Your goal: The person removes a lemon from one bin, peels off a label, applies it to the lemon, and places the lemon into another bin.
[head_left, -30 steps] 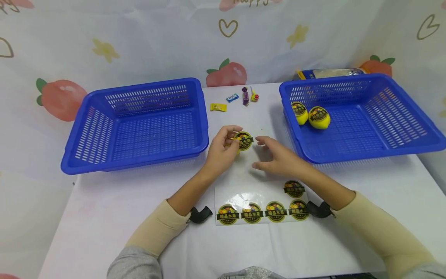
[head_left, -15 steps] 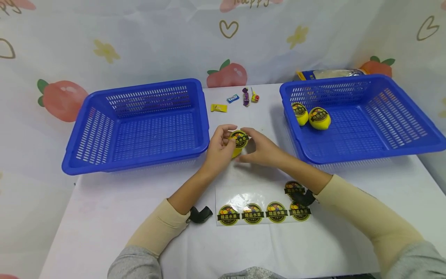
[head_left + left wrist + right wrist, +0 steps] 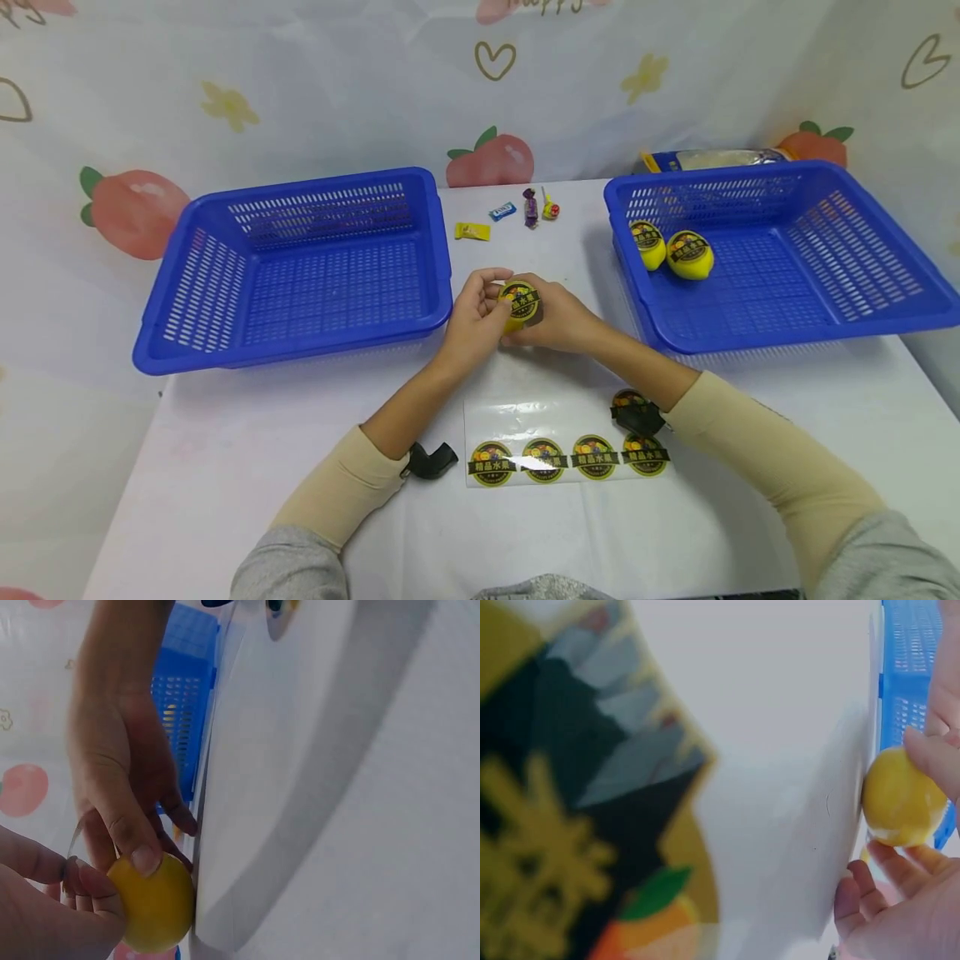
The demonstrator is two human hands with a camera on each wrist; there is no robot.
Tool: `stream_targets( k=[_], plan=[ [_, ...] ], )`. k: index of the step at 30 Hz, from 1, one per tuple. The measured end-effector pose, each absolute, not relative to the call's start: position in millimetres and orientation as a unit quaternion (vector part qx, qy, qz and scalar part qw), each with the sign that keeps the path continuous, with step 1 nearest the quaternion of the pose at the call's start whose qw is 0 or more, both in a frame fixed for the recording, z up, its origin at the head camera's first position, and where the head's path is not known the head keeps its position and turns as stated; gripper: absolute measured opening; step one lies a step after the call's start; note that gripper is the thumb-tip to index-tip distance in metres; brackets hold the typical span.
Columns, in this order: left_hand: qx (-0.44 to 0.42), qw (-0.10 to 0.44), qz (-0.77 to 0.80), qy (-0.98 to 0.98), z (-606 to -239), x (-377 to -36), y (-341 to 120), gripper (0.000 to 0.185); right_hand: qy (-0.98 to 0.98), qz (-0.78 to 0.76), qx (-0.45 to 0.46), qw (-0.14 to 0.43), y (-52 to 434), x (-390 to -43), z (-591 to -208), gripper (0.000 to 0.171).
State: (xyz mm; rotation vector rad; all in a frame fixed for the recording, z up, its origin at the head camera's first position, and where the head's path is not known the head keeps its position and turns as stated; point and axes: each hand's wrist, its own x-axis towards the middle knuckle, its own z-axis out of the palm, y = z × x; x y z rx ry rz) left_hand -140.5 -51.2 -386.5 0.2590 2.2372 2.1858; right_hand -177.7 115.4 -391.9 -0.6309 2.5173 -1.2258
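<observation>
Above the white table, a yellow lemon [image 3: 157, 907] is between both hands. A round black-and-gold fruit sticker [image 3: 520, 302] lies over its top, overlapped by the left thumb. The left hand [image 3: 474, 321] grips the lemon from the left. From the right, the right hand [image 3: 558, 317] curls round it, thumb along the near side. In the left wrist view, the right thumb [image 3: 139, 840] lies on the lemon's skin. The right wrist view shows its underside close to the table. The far fingers are partly hidden.
A sticker sheet [image 3: 540, 417] with several stickers lies in front. Blue baskets stand left [image 3: 330, 287] and right [image 3: 757, 308]; the right one holds two stickered lemons [image 3: 690, 258]. Wrapped candies [image 3: 531, 208] and a lollipop [image 3: 551, 208] lie at the back. A bag [image 3: 720, 158] is behind the right basket.
My right hand has moved left from beside the lemon, its fingers parted, and now holds the lemon's right side. The left hand has kept its hold, nearly in place.
</observation>
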Motion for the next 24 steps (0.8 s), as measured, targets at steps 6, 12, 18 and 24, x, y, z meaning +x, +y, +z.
stream_targets(
  k=[6, 12, 18, 24],
  plan=[
    [0.08, 0.001, 0.698, 0.712, -385.5, -140.8, -50.7, 0.039, 0.883, -0.418, -0.176, 0.126, 121.4, -178.9, -394.3, 0.052],
    [0.083, -0.005, 0.698, 0.711, -384.0, -140.8, -51.3, 0.04, 0.853, -0.45, -0.225, 0.138, 124.9, -181.6, -394.1, 0.07],
    [0.078, 0.003, 0.697, 0.713, -384.4, -140.6, -51.7, 0.038, 0.8, -0.501, -0.255, 0.211, 124.3, -182.9, -394.3, 0.086],
    [0.071, 0.009, 0.695, 0.715, -385.5, -142.6, -51.3, 0.039, 0.806, -0.501, -0.255, 0.186, 120.6, -186.7, -396.2, 0.075]
  ],
)
